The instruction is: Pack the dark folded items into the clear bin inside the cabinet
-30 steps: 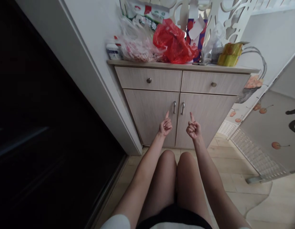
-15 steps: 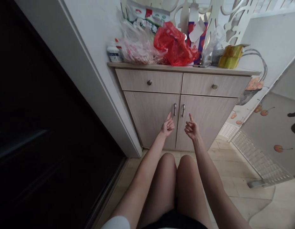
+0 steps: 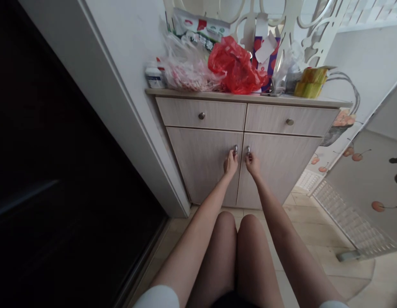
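Clamping left hand [image 3: 231, 164] on left handle [image 3: 235, 149], right hand [image 3: 252, 164] on right handle [image 3: 248, 149], doors [image 3: 201, 167] shut

This is looking like a lived-in home, with a wood-grain cabinet [image 3: 198, 158] standing on a pale floor [image 3: 314, 226], a red plastic bag [image 3: 237, 64] and food packets [image 3: 201, 28] crowding its top beside a cherry-printed sliding door [image 3: 362, 184].

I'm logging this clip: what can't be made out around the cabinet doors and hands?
Head view:
- inside the cabinet: hidden by the shut left door and right door.
- lower handles and grip of fingers: covered by left hand and right hand.
- print on the packets: too small.
- room at left: too dark.
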{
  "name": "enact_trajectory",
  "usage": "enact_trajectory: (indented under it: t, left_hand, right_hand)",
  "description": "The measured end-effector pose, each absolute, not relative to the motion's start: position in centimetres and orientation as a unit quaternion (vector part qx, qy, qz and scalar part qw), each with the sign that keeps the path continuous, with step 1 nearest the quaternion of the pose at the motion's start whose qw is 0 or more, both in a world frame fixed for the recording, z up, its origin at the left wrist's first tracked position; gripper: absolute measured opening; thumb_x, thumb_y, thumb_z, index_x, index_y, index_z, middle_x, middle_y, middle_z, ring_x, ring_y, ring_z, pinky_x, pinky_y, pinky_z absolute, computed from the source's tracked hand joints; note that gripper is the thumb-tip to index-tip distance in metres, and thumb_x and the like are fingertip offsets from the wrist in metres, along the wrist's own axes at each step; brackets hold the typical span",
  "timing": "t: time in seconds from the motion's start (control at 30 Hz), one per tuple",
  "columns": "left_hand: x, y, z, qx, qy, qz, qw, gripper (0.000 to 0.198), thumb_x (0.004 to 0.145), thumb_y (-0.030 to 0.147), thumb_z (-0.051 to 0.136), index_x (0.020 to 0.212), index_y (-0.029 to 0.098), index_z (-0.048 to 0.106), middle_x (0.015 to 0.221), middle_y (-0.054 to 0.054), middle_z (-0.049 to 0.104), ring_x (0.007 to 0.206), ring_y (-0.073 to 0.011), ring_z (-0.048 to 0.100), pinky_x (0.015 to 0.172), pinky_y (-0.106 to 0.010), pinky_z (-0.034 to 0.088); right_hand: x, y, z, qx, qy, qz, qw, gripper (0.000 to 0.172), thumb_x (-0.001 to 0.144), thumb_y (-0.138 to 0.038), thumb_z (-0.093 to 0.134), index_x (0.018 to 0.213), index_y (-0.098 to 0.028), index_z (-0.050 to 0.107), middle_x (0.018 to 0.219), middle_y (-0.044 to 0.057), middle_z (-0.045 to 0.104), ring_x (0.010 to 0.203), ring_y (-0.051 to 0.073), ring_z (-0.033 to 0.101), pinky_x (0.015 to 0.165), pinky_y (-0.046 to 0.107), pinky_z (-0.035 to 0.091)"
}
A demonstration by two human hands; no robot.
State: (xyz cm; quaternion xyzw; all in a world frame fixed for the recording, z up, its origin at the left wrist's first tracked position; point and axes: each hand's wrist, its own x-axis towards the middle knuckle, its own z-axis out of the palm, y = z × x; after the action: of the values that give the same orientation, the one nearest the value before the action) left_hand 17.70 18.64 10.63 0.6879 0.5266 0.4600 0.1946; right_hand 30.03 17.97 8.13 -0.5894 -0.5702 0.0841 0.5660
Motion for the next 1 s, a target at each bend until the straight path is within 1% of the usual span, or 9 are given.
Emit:
enact_trajectory:
  t: [0.17, 0.27, 0.4, 0.47, 0.6, 0.73, 0.87, 1.0]
  left_hand:
    - [16.1, 15.4, 8.8, 0.685, 0.528, 0.484, 0.131, 0.027, 0.101, 0.024, 0.044, 0.122, 0.017, 0.060, 0.116, -0.015, 0.072, 0.102, -0.0226, 0.070, 0.087, -0.032, 0.051]
    - [14.5, 13.5, 8.0, 0.697, 0.514, 0.489, 0.101, 0.028, 0.101, 0.027, 0.044, 0.122, 0.016, 0.059, 0.110, -0.016, 0.073, 0.098, -0.0229, 0.071, 0.086, -0.032, 0.052]
    - [11.3, 10.9, 6.9, 0.704, 0.503, 0.498, 0.058, 0.032, 0.100, 0.031, 0.043, 0.122, 0.013, 0.058, 0.101, -0.018, 0.074, 0.093, -0.0249, 0.071, 0.086, -0.035, 0.053]
    - [9.5, 9.4, 6.5, 0.694, 0.501, 0.515, 0.039, 0.034, 0.100, 0.033, 0.044, 0.122, 0.012, 0.058, 0.102, -0.019, 0.073, 0.093, -0.0257, 0.071, 0.087, -0.037, 0.053]
    - [5.6, 6.5, 6.0, 0.664, 0.500, 0.555, 0.026, 0.036, 0.098, 0.040, 0.046, 0.120, 0.016, 0.060, 0.105, -0.017, 0.074, 0.098, -0.0262, 0.071, 0.090, -0.038, 0.054]
    - [1.7, 4.1, 5.8, 0.629, 0.504, 0.592, 0.016, 0.038, 0.095, 0.045, 0.049, 0.116, 0.017, 0.062, 0.100, -0.016, 0.074, 0.094, -0.0261, 0.073, 0.086, -0.039, 0.056]
    - [-2.9, 2.7, 5.2, 0.592, 0.524, 0.612, -0.024, 0.040, 0.092, 0.046, 0.049, 0.112, 0.015, 0.063, 0.098, -0.018, 0.075, 0.087, -0.0276, 0.074, 0.079, -0.039, 0.058]
    - [-9.0, 2.1, 4.9, 0.542, 0.545, 0.638, -0.044, 0.042, 0.085, 0.049, 0.052, 0.108, 0.017, 0.065, 0.098, -0.015, 0.076, 0.089, -0.0270, 0.074, 0.078, -0.037, 0.059]
  right_hand:
    - [30.0, 13.4, 6.7, -0.568, -0.585, 0.035, 0.578, 0.035, 0.096, -0.047, 0.038, 0.097, -0.019, 0.060, 0.089, 0.011, 0.067, 0.077, 0.021, 0.061, 0.075, 0.036, 0.050]
    - [29.9, 9.6, 6.2, -0.583, -0.577, -0.004, 0.572, 0.033, 0.097, -0.044, 0.037, 0.098, -0.020, 0.059, 0.090, 0.011, 0.068, 0.079, 0.022, 0.061, 0.077, 0.036, 0.049]
    - [30.4, 4.4, 6.1, -0.603, -0.569, -0.021, 0.559, 0.029, 0.096, -0.041, 0.037, 0.096, -0.021, 0.058, 0.091, 0.011, 0.069, 0.081, 0.023, 0.063, 0.077, 0.036, 0.047]
    - [30.8, 1.9, 6.1, -0.611, -0.564, -0.024, 0.555, 0.029, 0.096, -0.040, 0.038, 0.097, -0.020, 0.059, 0.093, 0.012, 0.070, 0.083, 0.024, 0.063, 0.079, 0.038, 0.047]
    - [32.1, -3.0, 5.9, -0.625, -0.544, -0.037, 0.558, 0.032, 0.097, -0.043, 0.039, 0.101, -0.020, 0.061, 0.096, 0.013, 0.071, 0.086, 0.025, 0.066, 0.082, 0.039, 0.047]
    - [34.0, -7.6, 5.7, -0.651, -0.512, -0.070, 0.556, 0.039, 0.097, -0.049, 0.039, 0.102, -0.019, 0.064, 0.093, 0.012, 0.072, 0.086, 0.025, 0.067, 0.082, 0.040, 0.048]
    - [36.3, -11.4, 5.5, -0.673, -0.483, -0.084, 0.554, 0.044, 0.097, -0.053, 0.039, 0.103, -0.018, 0.064, 0.091, 0.013, 0.073, 0.084, 0.026, 0.068, 0.078, 0.038, 0.049]
    - [39.2, -14.9, 4.7, -0.710, -0.417, -0.106, 0.558, 0.048, 0.093, -0.057, 0.042, 0.104, -0.016, 0.065, 0.089, 0.014, 0.072, 0.081, 0.027, 0.067, 0.072, 0.037, 0.048]
